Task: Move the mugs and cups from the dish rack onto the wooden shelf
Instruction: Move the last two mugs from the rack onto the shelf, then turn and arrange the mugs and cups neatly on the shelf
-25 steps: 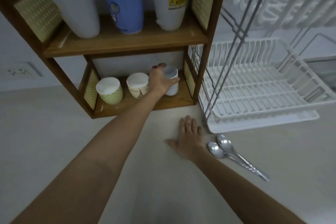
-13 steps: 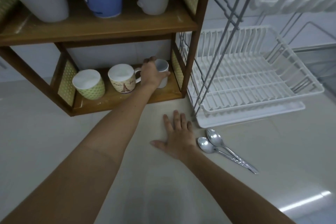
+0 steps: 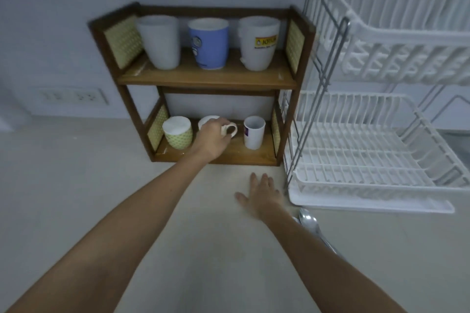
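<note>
While spoons (image 3: 309, 221) lie near, dish rack (image 3: 368, 185)

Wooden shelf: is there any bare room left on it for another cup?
Hardly. The top tier of the wooden shelf holds three cups edge to edge. Below, the only gap lies between the middle mug's handle and the white cup, with the left hand at it. The dish rack looks empty.

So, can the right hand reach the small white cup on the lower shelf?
Probably yes. The right hand lies flat on the counter just below the small white cup, and nothing stands between; the left hand is at the neighbouring mug.
</note>
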The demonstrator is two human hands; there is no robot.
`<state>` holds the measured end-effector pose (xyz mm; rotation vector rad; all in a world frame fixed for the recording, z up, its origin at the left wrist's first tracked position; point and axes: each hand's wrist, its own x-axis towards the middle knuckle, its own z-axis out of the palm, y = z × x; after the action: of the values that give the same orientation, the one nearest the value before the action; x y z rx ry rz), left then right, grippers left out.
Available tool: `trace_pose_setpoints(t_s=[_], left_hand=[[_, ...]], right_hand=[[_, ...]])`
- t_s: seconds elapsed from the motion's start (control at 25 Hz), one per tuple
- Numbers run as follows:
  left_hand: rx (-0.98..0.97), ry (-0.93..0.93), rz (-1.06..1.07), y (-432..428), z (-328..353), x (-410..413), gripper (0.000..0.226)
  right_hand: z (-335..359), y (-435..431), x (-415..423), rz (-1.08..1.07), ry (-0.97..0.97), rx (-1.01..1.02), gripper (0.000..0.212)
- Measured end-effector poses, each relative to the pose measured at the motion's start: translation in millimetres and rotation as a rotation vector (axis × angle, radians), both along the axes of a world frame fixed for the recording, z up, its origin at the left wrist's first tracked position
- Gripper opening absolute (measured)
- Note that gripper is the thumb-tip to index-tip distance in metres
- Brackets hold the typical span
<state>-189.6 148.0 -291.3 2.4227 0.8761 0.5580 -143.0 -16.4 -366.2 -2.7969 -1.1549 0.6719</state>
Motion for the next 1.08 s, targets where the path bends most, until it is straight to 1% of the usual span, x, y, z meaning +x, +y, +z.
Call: trace_pose_setpoints(t_s=[0.04, 0.12, 0.24, 0.32, 0.36, 0.4, 0.44, 0.48, 0.52, 0.6, 0.64, 0.72, 0.84, 0.92, 1.0, 1.08], left_hand=[[0.037, -0.010, 0.025, 1.0, 11.7, -15.8, 0.035], [0.121, -0.062, 0.080, 4.3, 39.5, -44.1, 0.030], [0.206, -0.215, 0.167, 19.6, 90.0, -69.8, 0.027], [0.262, -0.286, 0.200, 37.2, 126.4, -76.1, 0.027], [0.283, -0.291, 0.210, 48.6, 145.0, -76.1, 0.028], [0.293, -0.265, 0.213, 61.3, 163.3, -75.0, 0.030], [0.298, -0.198, 0.202, 74.9, 181.5, -73.7, 0.034], [0.294, -0.091, 0.177, 87.1, 196.9, -73.0, 0.038], [0.293, 0.047, 0.139, 100.3, 213.6, -71.7, 0.044], [0.318, 0.319, 0.042, 115.4, 237.2, -64.9, 0.058], [0.341, 0.398, 0.003, 123.1, 245.8, -60.5, 0.064], [0.375, 0.482, -0.066, 139.3, 256.9, -50.4, 0.070], [0.403, 0.640, -0.179, 166.2, 259.8, -37.5, 0.075], [0.348, 0.683, -0.243, 183.0, 255.5, -31.2, 0.081], [0.321, 0.657, -0.294, 192.5, 249.1, -27.9, 0.083], [0.346, 0.601, -0.289, 197.4, 247.5, -25.2, 0.084]], right_hand=[[15.9, 4.4, 0.4, 0.018, -0.019, 0.062, 0.074], [56.5, 14.3, 0.2, 0.068, -0.126, 0.244, 0.056], [129.0, 33.4, 0.9, 0.115, -0.265, 0.535, 0.032], [175.4, 50.6, 6.4, 0.149, -0.325, 0.671, 0.027], [197.1, 59.9, 10.7, 0.152, -0.352, 0.731, 0.026], [217.8, 69.6, 15.9, 0.151, -0.378, 0.777, 0.026], [237.0, 80.3, 22.1, 0.149, -0.396, 0.798, 0.027], [252.6, 91.8, 28.2, 0.153, -0.405, 0.784, 0.030], [269.1, 106.0, 33.7, 0.165, -0.411, 0.725, 0.036], [293.6, 128.7, 45.8, 0.174, -0.401, 0.539, 0.048], [303.2, 141.4, 50.5, 0.159, -0.413, 0.456, 0.052], [312.5, 163.5, 57.6, 0.119, -0.422, 0.342, 0.063], [313.3, 189.6, 62.0, 0.119, -0.464, 0.215, 0.085], [309.8, 205.0, 61.0, 0.125, -0.533, 0.140, 0.093], [305.3, 214.9, 59.5, 0.126, -0.582, 0.117, 0.091], [308.1, 218.4, 59.9, 0.139, -0.568, 0.147, 0.078]])
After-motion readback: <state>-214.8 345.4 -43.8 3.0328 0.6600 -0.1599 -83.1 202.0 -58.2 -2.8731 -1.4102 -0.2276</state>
